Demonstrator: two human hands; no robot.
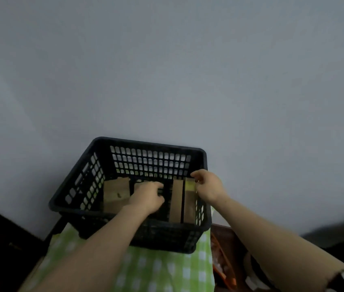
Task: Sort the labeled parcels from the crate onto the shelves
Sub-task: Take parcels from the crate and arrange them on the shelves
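Cardboard parcel (189,203) top pinched by right hand (209,187); left hand (148,196) curled inside crate (150,143), grip unclear.

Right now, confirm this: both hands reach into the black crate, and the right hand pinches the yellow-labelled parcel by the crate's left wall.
Not quite. In the head view the right hand pinches the yellow-labelled parcel by the black crate's right wall, not its left. The left hand reaches in too.

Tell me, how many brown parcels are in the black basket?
4. Left parcel stands leftmost in the crate; middle parcel hides under the left hand; inner right parcel and labeled parcel, pinched by the right hand, stand together. More may hide.
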